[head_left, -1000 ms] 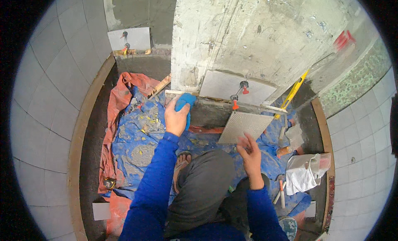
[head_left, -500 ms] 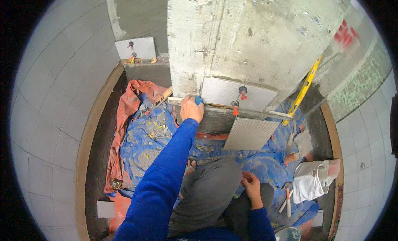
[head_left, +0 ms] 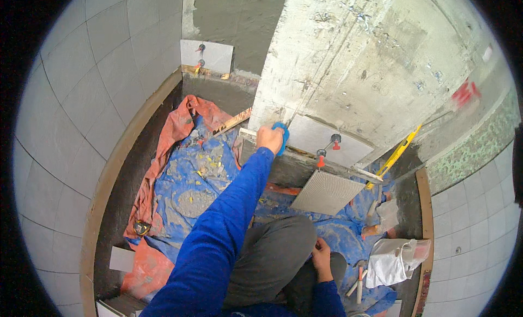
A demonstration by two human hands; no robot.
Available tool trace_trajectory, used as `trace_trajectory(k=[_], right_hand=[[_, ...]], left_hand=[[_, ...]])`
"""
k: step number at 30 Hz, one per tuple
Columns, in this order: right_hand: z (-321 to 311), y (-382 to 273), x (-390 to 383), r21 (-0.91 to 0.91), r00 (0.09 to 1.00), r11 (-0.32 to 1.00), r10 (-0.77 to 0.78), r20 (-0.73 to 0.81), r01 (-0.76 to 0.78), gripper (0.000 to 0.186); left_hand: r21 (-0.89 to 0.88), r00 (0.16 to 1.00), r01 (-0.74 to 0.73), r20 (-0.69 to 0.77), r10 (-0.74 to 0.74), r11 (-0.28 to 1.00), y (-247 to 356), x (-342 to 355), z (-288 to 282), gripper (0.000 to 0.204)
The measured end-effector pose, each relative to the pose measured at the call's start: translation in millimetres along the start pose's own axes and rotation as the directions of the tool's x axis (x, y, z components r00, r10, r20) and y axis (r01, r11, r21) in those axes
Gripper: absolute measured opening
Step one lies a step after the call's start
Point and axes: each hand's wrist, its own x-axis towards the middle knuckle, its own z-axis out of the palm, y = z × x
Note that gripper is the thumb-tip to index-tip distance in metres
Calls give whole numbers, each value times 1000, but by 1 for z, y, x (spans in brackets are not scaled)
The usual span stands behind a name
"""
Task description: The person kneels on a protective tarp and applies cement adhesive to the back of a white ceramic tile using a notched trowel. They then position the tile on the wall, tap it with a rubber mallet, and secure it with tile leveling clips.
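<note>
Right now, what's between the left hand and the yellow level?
In the head view, a pale wall tile with two red-tabbed fittings lies between the left hand and yellow level.

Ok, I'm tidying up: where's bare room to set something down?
A fairly bare patch of blue tarp lies between the ribbed tile and the white sack. It's crowded on the left with rubble, and around the hammer.

Blue cloth (head_left: 285,137), part-hidden (left hand (head_left: 269,138))

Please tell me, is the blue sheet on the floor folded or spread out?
Spread out, though wrinkled: the blue sheet extends widely, with grey rubble scattered across its left part.
</note>
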Motion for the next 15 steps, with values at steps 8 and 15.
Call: trace_trajectory(k=[8,15], right_hand=[[2,4,-5,53,999,999,-4,-50,7,27],[-26,-65,-19,278,968,944,-117,-223,178,35]], left_hand=[[-776,992,-126,-92,86,618,100,-30,-93,32],[-530,857,-264,255,448,806,114,-184,-39,71]])
